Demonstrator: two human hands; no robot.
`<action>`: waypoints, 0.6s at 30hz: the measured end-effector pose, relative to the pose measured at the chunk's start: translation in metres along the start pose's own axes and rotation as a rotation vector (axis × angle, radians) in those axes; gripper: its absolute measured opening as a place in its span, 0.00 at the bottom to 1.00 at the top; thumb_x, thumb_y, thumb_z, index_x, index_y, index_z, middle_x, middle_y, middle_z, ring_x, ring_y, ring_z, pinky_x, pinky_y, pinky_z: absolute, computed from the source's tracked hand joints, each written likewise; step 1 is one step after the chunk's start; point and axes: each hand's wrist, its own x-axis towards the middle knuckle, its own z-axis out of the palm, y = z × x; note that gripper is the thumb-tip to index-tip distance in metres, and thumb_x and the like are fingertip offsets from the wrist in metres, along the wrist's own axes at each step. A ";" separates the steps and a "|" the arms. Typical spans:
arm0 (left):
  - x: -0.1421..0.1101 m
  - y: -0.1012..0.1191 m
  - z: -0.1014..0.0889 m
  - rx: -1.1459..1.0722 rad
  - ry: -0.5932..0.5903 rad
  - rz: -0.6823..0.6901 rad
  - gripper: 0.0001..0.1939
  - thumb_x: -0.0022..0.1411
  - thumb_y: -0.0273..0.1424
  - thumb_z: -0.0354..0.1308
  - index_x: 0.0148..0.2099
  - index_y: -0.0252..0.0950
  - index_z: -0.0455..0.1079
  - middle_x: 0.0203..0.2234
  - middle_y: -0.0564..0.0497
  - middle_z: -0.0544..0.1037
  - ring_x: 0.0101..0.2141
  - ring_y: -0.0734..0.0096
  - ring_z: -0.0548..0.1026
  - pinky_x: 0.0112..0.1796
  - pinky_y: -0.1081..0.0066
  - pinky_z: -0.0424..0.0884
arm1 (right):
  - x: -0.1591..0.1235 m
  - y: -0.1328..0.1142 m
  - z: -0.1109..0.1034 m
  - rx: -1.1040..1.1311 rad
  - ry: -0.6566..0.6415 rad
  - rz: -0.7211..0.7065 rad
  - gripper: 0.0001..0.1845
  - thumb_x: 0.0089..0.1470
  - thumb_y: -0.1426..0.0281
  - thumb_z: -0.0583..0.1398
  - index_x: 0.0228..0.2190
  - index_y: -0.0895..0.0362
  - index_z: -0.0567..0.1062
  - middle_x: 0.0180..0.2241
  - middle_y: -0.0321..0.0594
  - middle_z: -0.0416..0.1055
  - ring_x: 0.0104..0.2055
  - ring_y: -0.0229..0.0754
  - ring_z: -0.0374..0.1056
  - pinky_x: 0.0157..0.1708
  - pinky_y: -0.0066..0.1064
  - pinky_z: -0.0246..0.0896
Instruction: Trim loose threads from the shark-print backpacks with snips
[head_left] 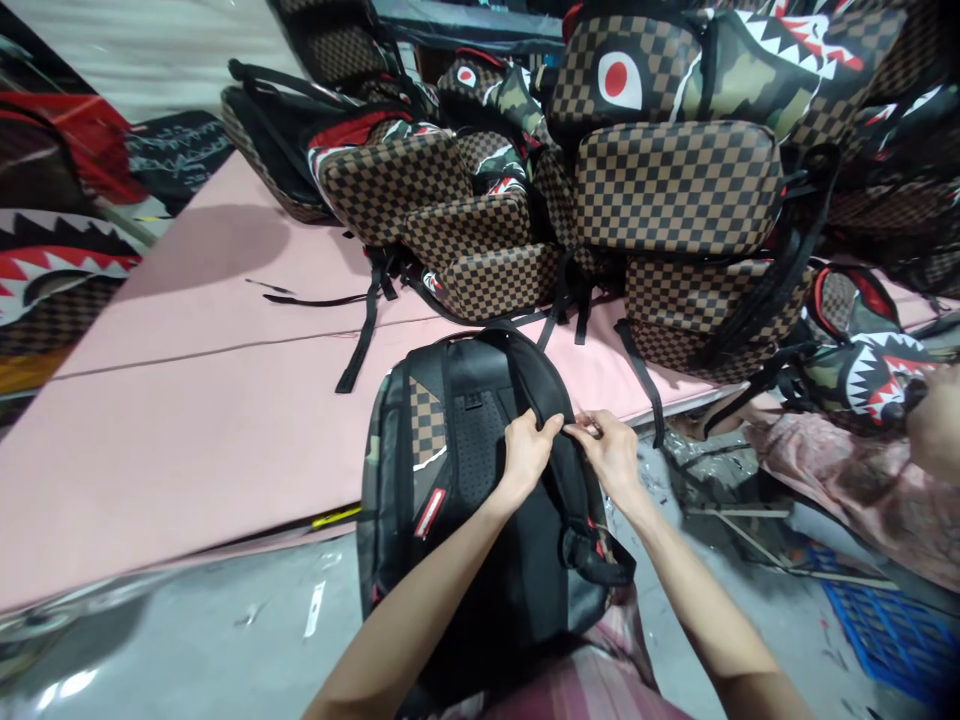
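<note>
- Pink bench: runs from the left to the far right; one dark line crosses it.
- Bags, checked and camouflage: heaped along the far edge, spreading to the right end and crowding up near the backpack's top.
- Backpack: black back facing up, upper part over the near edge, lower end at the wearer's lap; the left forearm hides part of it.
- Co-worker: beyond the near edge, far right.
- Crate: blue, on the floor at lower right.
- Strap: on the backpack's right side, passing under the fingers.
- Left hand: thumb and fingers gripping the strap.
- Right hand: fingertips pinched together at the strap's outer edge; cannot tell what is between them.
- Yellow strip: at the near edge, just left of the backpack.
</note>
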 end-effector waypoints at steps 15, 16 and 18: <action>0.000 -0.002 -0.006 -0.053 -0.068 0.008 0.14 0.53 0.38 0.56 0.33 0.31 0.72 0.25 0.47 0.77 0.27 0.68 0.72 0.27 0.74 0.64 | 0.014 0.011 0.003 0.425 -0.282 0.145 0.15 0.45 0.61 0.58 0.17 0.58 0.67 0.16 0.31 0.58 0.20 0.33 0.52 0.21 0.26 0.45; 0.000 -0.003 -0.006 -0.080 -0.078 -0.006 0.14 0.52 0.38 0.56 0.34 0.31 0.73 0.26 0.47 0.77 0.28 0.66 0.73 0.28 0.73 0.65 | 0.016 0.012 0.003 0.517 -0.303 0.182 0.16 0.42 0.60 0.60 0.16 0.58 0.65 0.16 0.30 0.55 0.19 0.31 0.49 0.20 0.26 0.43; 0.001 -0.004 -0.006 -0.117 -0.086 -0.029 0.14 0.51 0.38 0.57 0.34 0.31 0.73 0.28 0.47 0.78 0.29 0.65 0.74 0.29 0.72 0.67 | 0.019 0.014 0.004 0.624 -0.327 0.264 0.18 0.37 0.59 0.63 0.14 0.58 0.63 0.15 0.28 0.51 0.18 0.29 0.44 0.19 0.26 0.38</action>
